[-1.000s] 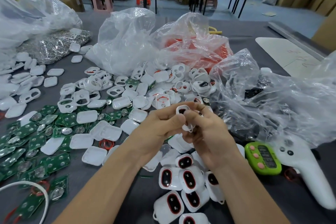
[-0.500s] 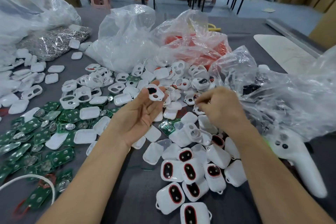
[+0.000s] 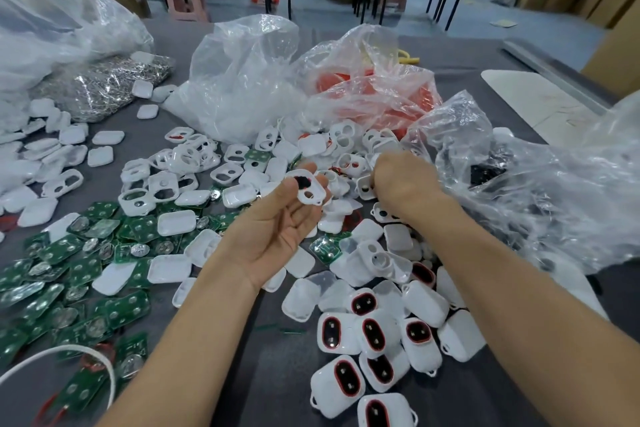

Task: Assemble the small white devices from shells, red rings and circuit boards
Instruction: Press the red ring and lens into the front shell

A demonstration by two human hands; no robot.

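My left hand [image 3: 273, 229] is palm up over the table and pinches a white shell with a dark insert [image 3: 310, 187] between thumb and fingertips. My right hand [image 3: 403, 184] is knuckles up over the heap of open white shells [image 3: 346, 149], its fingers curled down into the heap; what they hold is hidden. Several finished white devices with red rings [image 3: 374, 336] lie near the front. Green circuit boards [image 3: 69, 274] cover the left side. A clear bag with red rings [image 3: 374, 97] sits at the back.
Plain white shell halves [image 3: 52, 156] lie at far left beside a bag of shiny metal parts [image 3: 104, 83]. Crumpled clear bags [image 3: 540, 184] fill the right side. A white cable [image 3: 86, 357] curves at the lower left. Stools and table legs stand beyond the grey table.
My hands came apart from the shell they held together. The left kept the shell and turned palm up; the right reached out into the shell heap.
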